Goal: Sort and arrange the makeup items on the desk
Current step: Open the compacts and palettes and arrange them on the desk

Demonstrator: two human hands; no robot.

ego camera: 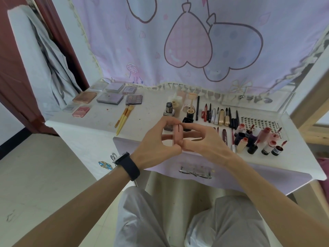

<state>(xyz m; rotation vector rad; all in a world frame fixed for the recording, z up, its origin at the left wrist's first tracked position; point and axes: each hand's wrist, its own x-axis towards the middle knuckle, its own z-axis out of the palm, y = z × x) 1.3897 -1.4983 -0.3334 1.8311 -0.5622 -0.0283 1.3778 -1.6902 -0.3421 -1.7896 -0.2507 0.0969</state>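
Both hands meet above the front edge of the white desk (85, 125). A small pink compact (178, 133) stands on edge between them. My left hand (158, 141) pinches it between thumb and fingers; my right hand (203, 141) holds its right side with thumb below and fingers on top. Behind the hands stand foundation bottles (169, 108) and a black jar (188, 120). A row of pencils, mascaras and gold tubes (217, 114) lies to the right. Lip glosses and small bottles (256, 139) cluster at the front right. Palettes (110, 98) lie at the back left beside yellow-handled brushes (124, 116).
A lilac cloth with heart balloons (195, 41) hangs behind the desk. A clear acrylic tray (258, 102) and a lash card (258, 122) sit at the back right. A drawer with a handle (195, 172) faces my knees. A dark red door (14, 68) stands at the left.
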